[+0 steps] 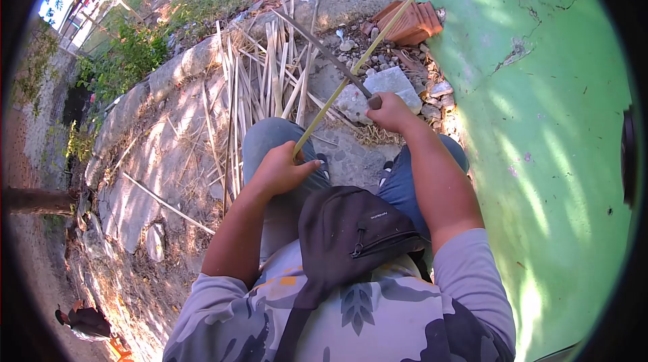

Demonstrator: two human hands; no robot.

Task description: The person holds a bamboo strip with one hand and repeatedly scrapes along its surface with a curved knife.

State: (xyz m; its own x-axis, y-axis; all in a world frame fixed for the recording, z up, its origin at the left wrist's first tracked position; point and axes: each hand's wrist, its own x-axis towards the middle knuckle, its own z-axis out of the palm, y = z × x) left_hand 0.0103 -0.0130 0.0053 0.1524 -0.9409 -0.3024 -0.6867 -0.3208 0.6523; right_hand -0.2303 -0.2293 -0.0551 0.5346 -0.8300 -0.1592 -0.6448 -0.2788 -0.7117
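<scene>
My left hand (282, 170), resting near my left knee, is closed around the lower end of a long yellow-green strip (325, 112), perhaps a palm rib or split bamboo. The strip slants up and away to the right. In my right hand (393, 114) is the dark handle of a machete (318, 47), its long narrow blade pointing up and left. Blade and strip cross just beyond the handle; whether they touch is hard to tell. Behind them lies a pile of pale dry strips (266, 78) on the ground.
Two pale stone blocks (393, 82) sit beyond my right hand, among gravel and stacked orange roof tiles (413, 22). A green painted surface (540, 159) extends along the right. A loose thin stick (169, 205) lies left. My black bag (358, 237) hangs across my front.
</scene>
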